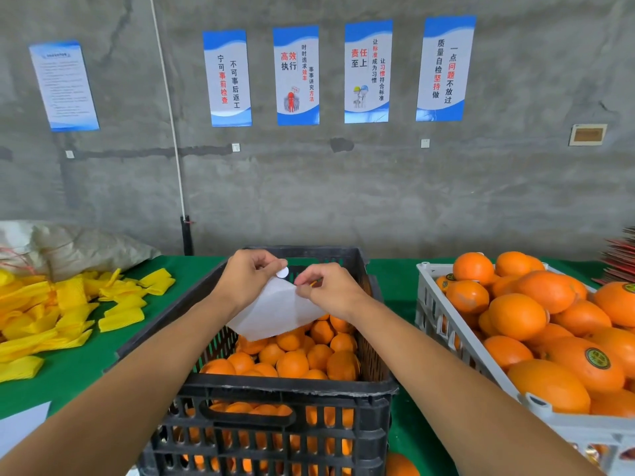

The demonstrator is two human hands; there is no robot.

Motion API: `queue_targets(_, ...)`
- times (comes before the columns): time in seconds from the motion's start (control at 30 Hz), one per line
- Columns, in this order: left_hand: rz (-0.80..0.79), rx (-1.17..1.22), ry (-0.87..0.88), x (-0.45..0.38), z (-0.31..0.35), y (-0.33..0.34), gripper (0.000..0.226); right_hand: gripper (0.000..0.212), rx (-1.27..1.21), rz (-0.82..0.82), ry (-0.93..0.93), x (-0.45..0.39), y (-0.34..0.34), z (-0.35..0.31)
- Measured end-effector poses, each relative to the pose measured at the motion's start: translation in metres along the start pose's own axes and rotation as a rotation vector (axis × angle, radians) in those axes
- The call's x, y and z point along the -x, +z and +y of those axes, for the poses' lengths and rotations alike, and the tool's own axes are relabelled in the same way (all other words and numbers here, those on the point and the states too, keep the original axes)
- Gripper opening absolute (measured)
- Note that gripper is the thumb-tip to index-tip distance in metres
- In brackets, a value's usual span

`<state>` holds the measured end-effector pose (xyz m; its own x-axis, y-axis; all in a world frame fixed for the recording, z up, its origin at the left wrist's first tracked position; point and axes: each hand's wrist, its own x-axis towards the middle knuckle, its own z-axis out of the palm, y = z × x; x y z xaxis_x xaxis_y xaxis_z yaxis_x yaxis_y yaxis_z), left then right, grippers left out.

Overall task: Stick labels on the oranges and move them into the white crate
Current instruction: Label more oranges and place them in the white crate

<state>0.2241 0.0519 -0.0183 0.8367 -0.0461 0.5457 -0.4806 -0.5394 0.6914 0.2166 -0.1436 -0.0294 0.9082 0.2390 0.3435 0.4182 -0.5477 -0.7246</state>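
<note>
Both my hands are raised over a black crate (292, 389) half full of unlabelled oranges (292, 364). My left hand (245, 276) pinches a small round label (282, 272), seen from its white back, at the top corner of a white backing sheet (275, 312). My right hand (331, 288) pinches the sheet's upper edge right beside it. The sheet hangs down between my wrists above the oranges. To the right stands the white crate (443, 324), piled with larger oranges (517, 316); some carry a round green and gold label (597, 358).
A green cloth (79, 369) covers the table. Yellow foam fruit nets (62, 314) are heaped at the left, with a grey sack (79, 247) behind them. One orange (400, 465) lies by the black crate's near right corner. A concrete wall with posters stands behind the table.
</note>
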Motion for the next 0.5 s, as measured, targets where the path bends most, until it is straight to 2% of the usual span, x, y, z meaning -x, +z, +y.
queue_targets(0.27, -0.093, 0.108, 0.013, 0.004, 0.011, 0.011, 0.024, 0.012, -0.244, -0.033, 0.014, 0.003, 0.001, -0.004)
queue_targets(0.5, -0.134, 0.11, -0.003, 0.004, 0.01, 0.012, 0.032, 0.022, -0.356, 0.032, 0.043, 0.002, 0.0, -0.006)
